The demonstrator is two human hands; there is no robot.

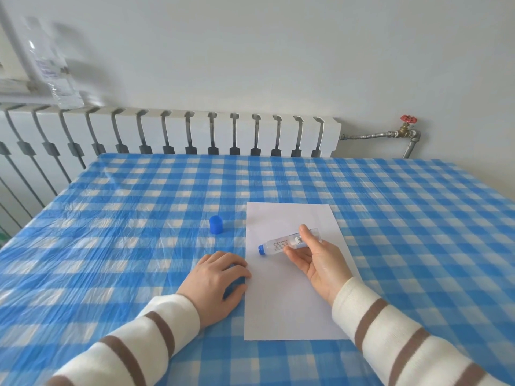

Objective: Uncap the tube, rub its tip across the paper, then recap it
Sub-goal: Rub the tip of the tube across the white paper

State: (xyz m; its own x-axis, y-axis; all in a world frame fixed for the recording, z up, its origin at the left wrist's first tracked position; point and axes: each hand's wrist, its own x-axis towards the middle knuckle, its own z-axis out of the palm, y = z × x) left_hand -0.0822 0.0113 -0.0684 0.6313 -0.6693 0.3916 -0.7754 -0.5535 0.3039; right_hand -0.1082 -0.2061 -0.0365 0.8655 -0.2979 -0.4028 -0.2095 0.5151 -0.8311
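Just right of the frame's centre, the right hand [315,254] pinches the tube [287,242] between thumb and fingers near its flat rear end, its blue tip pointing left over the paper [289,302]; whether the tip touches the sheet is unclear. The left hand [217,277] rests palm-down with loosely curled fingers at the paper's left edge, holding nothing, and the cap [216,224] stands upright on the cloth [111,218], left of the paper. The tube looks light, clear and squeezable, probably slick, so a gentle hold on the stiffer body near the tip seems wisest, since a hard squeeze could push out its contents.
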